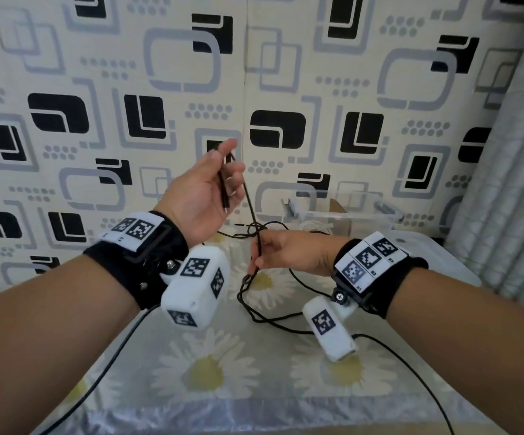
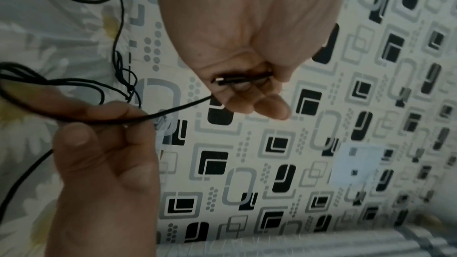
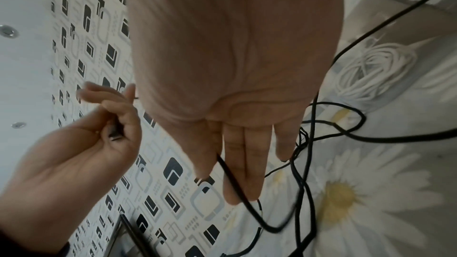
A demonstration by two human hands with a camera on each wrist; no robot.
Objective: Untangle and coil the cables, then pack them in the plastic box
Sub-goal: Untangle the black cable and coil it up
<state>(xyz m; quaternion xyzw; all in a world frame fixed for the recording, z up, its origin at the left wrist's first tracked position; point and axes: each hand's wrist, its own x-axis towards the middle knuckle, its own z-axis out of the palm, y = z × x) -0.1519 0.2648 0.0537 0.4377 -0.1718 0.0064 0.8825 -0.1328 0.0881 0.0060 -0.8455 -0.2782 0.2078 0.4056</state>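
**Black cable held taut between two hands above a daisy-print counter**

While the left hand (image 1: 205, 186) is raised with its fingers curled around the plug end of a black cable (image 1: 252, 202), the right hand (image 1: 281, 251) sits lower, pinching the same cable between thumb and fingers. The stretch between the hands runs nearly straight, probably so the free end can be drawn clear of the snarl. Below the right hand the cable drops into loose, crossing loops (image 1: 263, 304) on the middle of the counter (image 1: 254, 394), which is covered in a daisy-patterned cloth. It is still tangled and not yet coiled.

At the far right corner of the counter stands the clear plastic box (image 1: 376, 211), open at the top. The right wrist view shows a white cable (image 3: 373, 73), already bundled, lying by the box wall; whether it lies inside I cannot tell. Judging by this, one cable is done and the black one is at the untangling stage. A patterned wall rises behind the counter.
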